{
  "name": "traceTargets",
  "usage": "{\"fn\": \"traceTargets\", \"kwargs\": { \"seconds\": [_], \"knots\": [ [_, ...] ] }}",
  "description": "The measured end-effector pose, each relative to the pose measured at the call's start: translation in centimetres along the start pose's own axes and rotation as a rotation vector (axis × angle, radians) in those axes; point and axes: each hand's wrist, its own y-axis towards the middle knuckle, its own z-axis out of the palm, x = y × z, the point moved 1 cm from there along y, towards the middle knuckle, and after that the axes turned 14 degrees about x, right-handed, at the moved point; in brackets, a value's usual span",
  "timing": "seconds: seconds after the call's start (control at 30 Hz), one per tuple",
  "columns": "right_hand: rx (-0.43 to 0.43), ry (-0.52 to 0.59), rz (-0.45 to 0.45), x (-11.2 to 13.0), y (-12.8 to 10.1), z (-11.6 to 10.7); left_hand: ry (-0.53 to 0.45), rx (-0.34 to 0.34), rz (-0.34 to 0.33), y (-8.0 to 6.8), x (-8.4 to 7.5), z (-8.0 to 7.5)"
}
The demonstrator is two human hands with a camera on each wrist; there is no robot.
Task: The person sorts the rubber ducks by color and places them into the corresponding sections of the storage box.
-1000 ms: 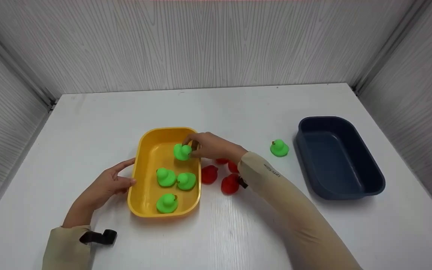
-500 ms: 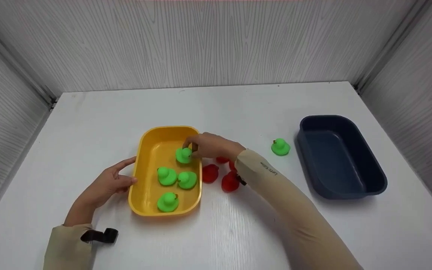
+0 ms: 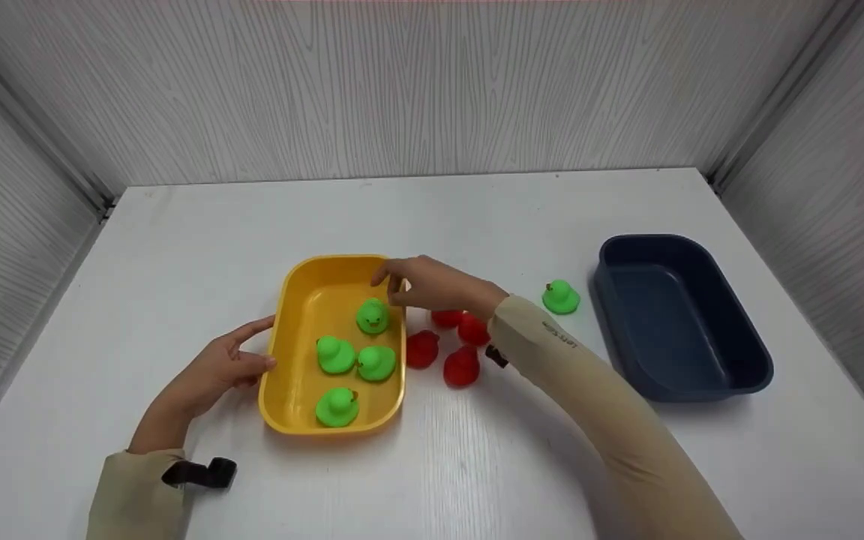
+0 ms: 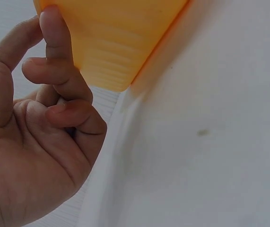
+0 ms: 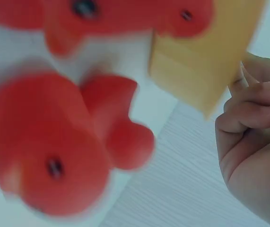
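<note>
A yellow tub (image 3: 274, 390) holds several green rubber ducks, the farthest duck (image 3: 373, 318) facing the near side. My left hand (image 3: 214, 371) is at the tub's left side, thumb and forefinger against its wall. In the left wrist view the other fingers of that hand bend loosely beside the tub's outer face (image 4: 120, 42). Over the tub's right rim, my right hand (image 3: 436, 285) has loosely bent fingers and holds nothing. Its fingertips are just above and right of the farthest duck. Several red rubber ducks (image 3: 462, 367) stand beside the tub, below the right wrist.
A dark blue tub (image 3: 683, 394) with nothing in it stands at the right. Just left of it sits a lone green duck (image 3: 560, 298). White panels (image 3: 432, 90) wall in the white table (image 3: 477, 217) at the back and both sides.
My right hand has let go of the farthest green duck inside the yellow tub and risen slightly away. That duck now faces the near side. My left hand stays at the tub.
</note>
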Motion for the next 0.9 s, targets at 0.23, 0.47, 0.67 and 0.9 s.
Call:
{"fn": "traceTargets", "kwargs": {
  "seconds": [0.23,0.47,0.67,0.9],
  "knots": [
    [-0.038,0.02,0.022,-0.4,-2.5,-1.9,-0.007,-0.001,-0.005,-0.2,0.0,-0.1],
    [-0.079,0.083,0.077,-2.5,-5.3,-3.5,-0.001,-0.003,-0.008,0.1,0.0,0.0],
    [-0.109,0.098,0.104,-4.0,-7.1,-4.4,0.006,-0.017,-0.02,-0.1,-0.1,-0.2],
    [-0.074,0.091,0.161,-6.7,-9.7,-4.9,0.015,-0.009,-0.008,0.0,0.0,-0.1]
  ]
}}
